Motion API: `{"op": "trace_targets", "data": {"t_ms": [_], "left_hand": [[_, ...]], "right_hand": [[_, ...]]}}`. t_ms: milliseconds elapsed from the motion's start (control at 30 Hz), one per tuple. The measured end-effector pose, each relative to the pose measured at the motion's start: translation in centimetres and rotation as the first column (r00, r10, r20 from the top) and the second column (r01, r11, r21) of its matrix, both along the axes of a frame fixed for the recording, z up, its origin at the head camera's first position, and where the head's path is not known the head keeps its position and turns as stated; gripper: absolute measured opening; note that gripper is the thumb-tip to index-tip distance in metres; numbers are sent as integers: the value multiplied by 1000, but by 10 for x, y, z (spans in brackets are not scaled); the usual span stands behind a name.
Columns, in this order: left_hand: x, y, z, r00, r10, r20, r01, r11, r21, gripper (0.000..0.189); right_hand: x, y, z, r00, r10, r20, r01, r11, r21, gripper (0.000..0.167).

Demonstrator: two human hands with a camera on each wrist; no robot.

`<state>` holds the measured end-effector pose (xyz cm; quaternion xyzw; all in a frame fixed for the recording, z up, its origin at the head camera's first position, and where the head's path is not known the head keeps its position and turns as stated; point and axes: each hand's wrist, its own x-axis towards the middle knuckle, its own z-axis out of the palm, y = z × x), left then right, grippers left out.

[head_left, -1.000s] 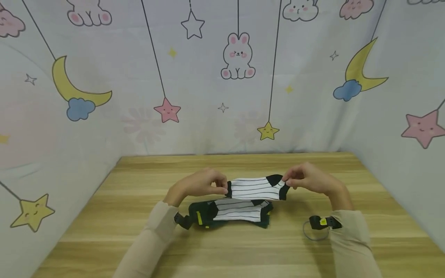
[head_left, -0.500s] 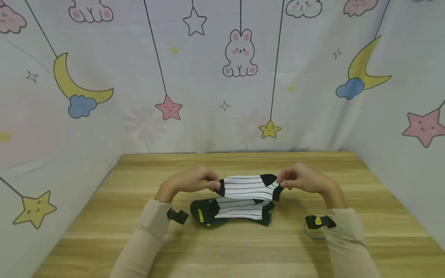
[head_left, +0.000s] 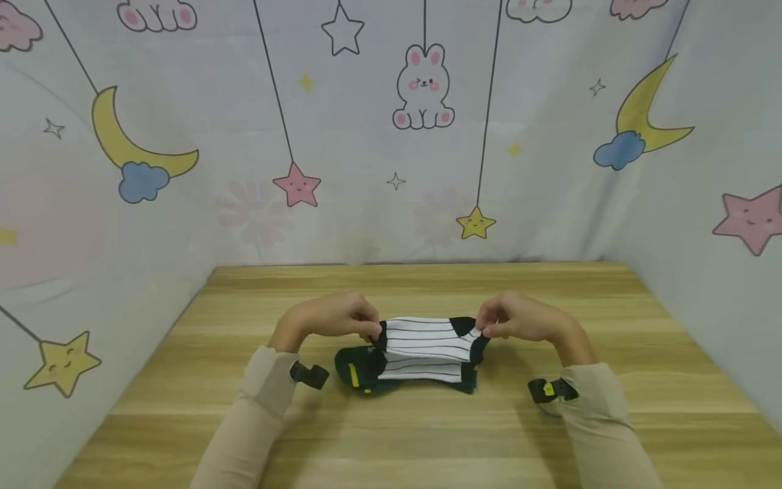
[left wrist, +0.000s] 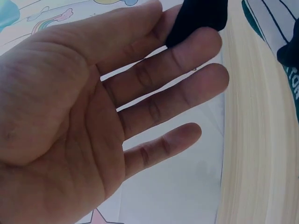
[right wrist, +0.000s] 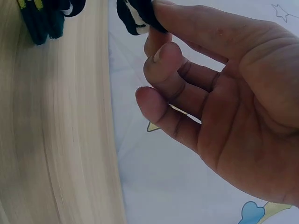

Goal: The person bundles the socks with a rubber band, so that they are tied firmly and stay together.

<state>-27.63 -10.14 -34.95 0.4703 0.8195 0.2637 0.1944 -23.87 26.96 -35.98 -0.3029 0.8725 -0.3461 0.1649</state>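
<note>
A white sock with thin black stripes and a black toe, heel and cuff is stretched between both hands above the table. My left hand pinches its black toe end between thumb and index finger; the other fingers are spread. At the opposite end my right hand pinches the black cuff. Below lies a matching striped sock, partly covered by the held one in the head view. It rests on dark green socks with yellow marks, mostly hidden beneath it.
The wood-grain table spreads around the socks. A white printed cloth with moons, stars and a rabbit walls in the back and both sides. A black camera is strapped to each wrist.
Both hands have shifted left with the held sock, then lowered it toward the pile, so it now covers more of the striped sock below. The pile stays in place.
</note>
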Motion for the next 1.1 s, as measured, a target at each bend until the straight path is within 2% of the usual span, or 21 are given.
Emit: {"op": "trace_targets", "data": {"t_ms": [400, 567, 667, 800, 900, 1100], "left_hand": [[1, -4, 2, 998, -11, 59, 13, 999, -35, 20], [2, -5, 3, 998, -17, 64, 21, 998, -61, 21], [2, -5, 2, 995, -22, 96, 28, 998, -62, 20], [2, -3, -1, 988, -43, 149, 53, 996, -67, 16], [1, -3, -5, 986, -49, 158, 64, 994, -92, 15], [1, -1, -9, 982, -24, 187, 50, 990, -135, 14]], "right_hand": [[-2, -9, -6, 999, 33, 24, -34, 998, 49, 5], [0, -13, -8, 998, 46, 37, -48, 997, 67, 6], [1, -15, -8, 998, 46, 37, -48, 996, 73, 6], [0, -17, -10, 998, 53, 47, -56, 996, 76, 6], [-1, -17, -13, 996, 57, 63, -62, 995, 80, 7], [-2, -18, -19, 995, 35, 98, -45, 995, 93, 9]]}}
